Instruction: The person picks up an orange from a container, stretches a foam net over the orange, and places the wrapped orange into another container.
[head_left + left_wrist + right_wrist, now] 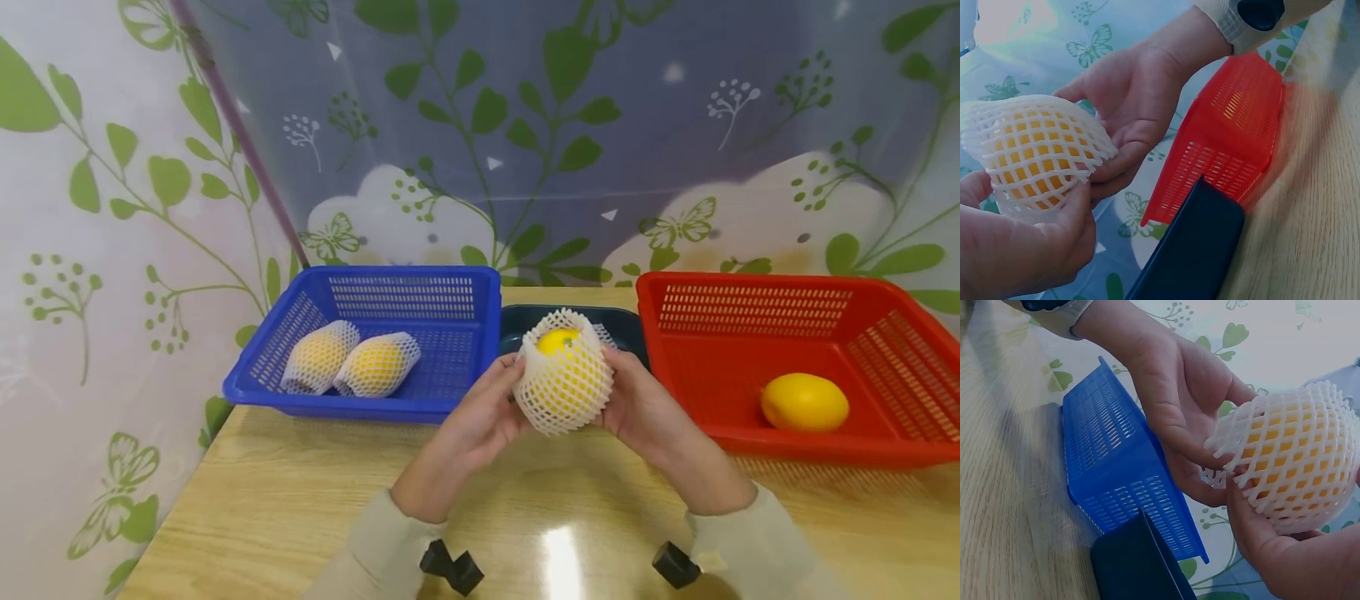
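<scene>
A lemon in a white foam net sleeve is held up between both hands in the head view, above the table's middle. Its yellow top shows through the net's open end. The left hand grips the net's left side, and the right hand grips its right side. In the left wrist view, the left thumb presses the netted side while the right fingers hold the net's edge. The right wrist view shows the right hand pinching the rim of the net.
A blue basket on the left holds two netted lemons. On the right, a red basket contains one bare lemon. Between them sits a dark green tray, with white netting partly visible behind the held fruit. A patterned curtain hangs behind.
</scene>
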Demonstrator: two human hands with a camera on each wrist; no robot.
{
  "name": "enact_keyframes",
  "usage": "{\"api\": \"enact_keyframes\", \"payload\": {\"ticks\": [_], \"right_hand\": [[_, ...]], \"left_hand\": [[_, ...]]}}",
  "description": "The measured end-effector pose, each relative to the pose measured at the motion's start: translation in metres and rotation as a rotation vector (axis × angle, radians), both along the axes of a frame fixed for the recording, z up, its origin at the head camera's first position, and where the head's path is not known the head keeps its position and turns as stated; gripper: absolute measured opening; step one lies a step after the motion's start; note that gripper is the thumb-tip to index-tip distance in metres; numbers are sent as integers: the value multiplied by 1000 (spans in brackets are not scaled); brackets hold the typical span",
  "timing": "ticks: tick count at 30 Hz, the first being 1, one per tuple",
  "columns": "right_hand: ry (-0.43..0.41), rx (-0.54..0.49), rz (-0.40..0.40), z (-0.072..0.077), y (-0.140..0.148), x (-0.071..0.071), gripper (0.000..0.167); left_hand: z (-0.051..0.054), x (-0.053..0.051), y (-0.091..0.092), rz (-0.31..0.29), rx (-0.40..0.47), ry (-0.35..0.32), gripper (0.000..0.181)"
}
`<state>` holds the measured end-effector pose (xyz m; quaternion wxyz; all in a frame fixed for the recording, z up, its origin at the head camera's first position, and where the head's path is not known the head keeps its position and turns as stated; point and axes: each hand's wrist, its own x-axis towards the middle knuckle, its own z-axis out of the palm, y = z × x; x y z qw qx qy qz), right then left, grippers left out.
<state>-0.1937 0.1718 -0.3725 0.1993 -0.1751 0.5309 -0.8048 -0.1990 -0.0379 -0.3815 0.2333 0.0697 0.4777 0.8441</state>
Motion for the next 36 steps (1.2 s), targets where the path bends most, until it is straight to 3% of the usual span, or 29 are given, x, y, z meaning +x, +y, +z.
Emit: {"api": "enact_keyframes", "payload": {"ticks": [4,9,11,16,20,24,28,32,36], "right_hand": [[3,40,-20,4,0,1,37],[-66,74,-77,5,1,4,37],[-89,69,-86,5,1,5,37],[-122,-23,-49,1,0,9,35],[-162,-91,-24,-3,-3,11,34],[-213,-70,-53,-5,-7,14,34],[-219,-39,-62,-7,-9,16,37],[-200,-31,-51,-9,-11,19,38],[-199,27,-49,-8,-13,22,47]], "left_hand": [[3,1,-2,16,-61,-8,31],[5,4,-4,49,-100,14,28],[6,4,-5,73,-146,71,34],[5,6,-8,134,-288,333,46],[3,8,-9,109,-301,476,47],[1,10,-9,60,-310,511,72],[0,12,-7,48,-385,515,94],[-3,13,-4,83,-484,531,96],[-5,13,-2,110,-495,524,90]]}}
